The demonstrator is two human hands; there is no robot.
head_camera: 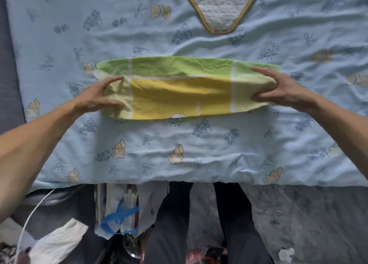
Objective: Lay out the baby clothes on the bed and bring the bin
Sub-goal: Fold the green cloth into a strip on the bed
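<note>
Two hands are on one folded cloth in the middle of the bed. Your left hand (97,96) holds the left end of the green and yellow cloth (179,92): the thumb and the fingers are spread wide and curl around the pale end, with the fabric bunched between them. Your right hand (278,88) holds the right end in the same way, fingers on the far side and thumb on the near side, pinching the folded edge.

The cloth lies across the blue bedsheet (199,148) as a long band, with the green strip on the far side and the yellow panel on the near side. Its near edge runs almost parallel to the near edge of the bed. Between these two edges there is a wide strip of bare sheet, and bare sheet is also to the left and to the right of the cloth. On the far side, a second garment, a quilted white piece with mustard trim (217,11), lies well apart from the cloth; its upper part is cut off by the top of the view, so you cannot tell what kind of garment it is.

So you count two pieces of fabric on the bed. A small print shows at the near edge of the yellow panel, but it is half hidden by the fold.

Below the bed edge you see your two legs in dark trousers (235,224), a blue strap (119,218) among stacked things that are hard to make out, and one white cable (31,214) at the left.
</note>
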